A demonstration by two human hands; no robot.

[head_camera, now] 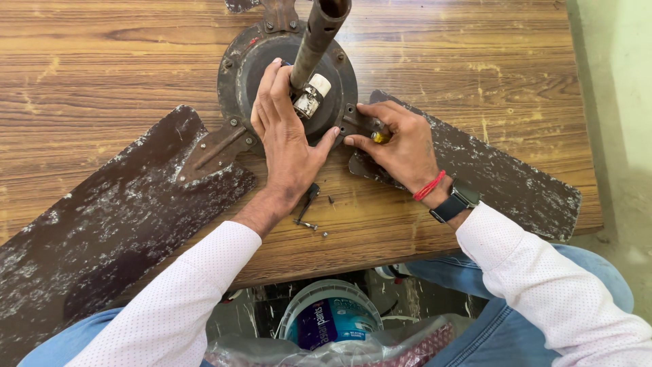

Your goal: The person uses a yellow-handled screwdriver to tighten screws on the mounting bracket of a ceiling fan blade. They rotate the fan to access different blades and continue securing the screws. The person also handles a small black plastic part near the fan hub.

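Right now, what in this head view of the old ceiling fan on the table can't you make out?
- Fan motor hub: its centre is hidden by the left hand.
- Blade bracket joint: covered by the right hand; the small yellow thing in its fingers is too small to identify.
- Left blade: tip cut off by the frame edge.
- Down rod: top cut off.

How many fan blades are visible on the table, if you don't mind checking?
3: one large blade at lower left, one blade under the right hand, one blade tip at the top edge, mostly out of view.
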